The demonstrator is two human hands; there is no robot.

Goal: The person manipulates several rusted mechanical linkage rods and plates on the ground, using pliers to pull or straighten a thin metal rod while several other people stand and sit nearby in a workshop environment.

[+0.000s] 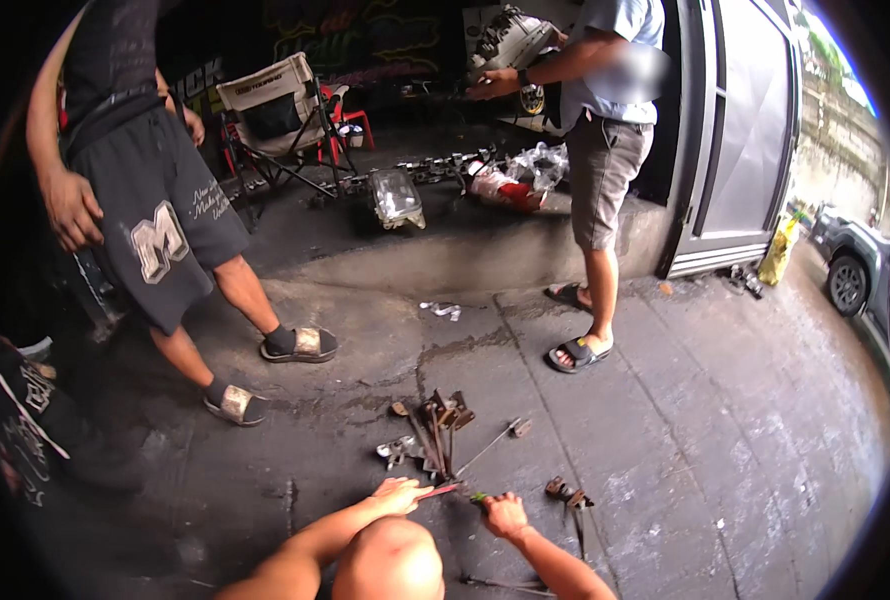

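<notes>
My left hand (396,493) rests low over the pavement, its fingers closed on a slim red-handled tool (439,491). To its right, my right hand (505,516) grips a small green object (478,497), too small to make out clearly. Just beyond them lies a pile of rusty metal brackets and rods (443,415), with a silvery metal part (399,450) at its left and a thin rod (487,448) angled to the right. Another rusty bracket (568,496) with a rod lies right of my right hand. My bent bare knee (390,555) is between my forearms.
A person in dark shorts (145,170) stands at left; another (610,180) holds an object at right. Dark clothing (35,420) shows at far left. Behind the step (445,255) are a folding chair (275,100), a headlamp (397,200) and bags. A parked car (855,270) stands far right.
</notes>
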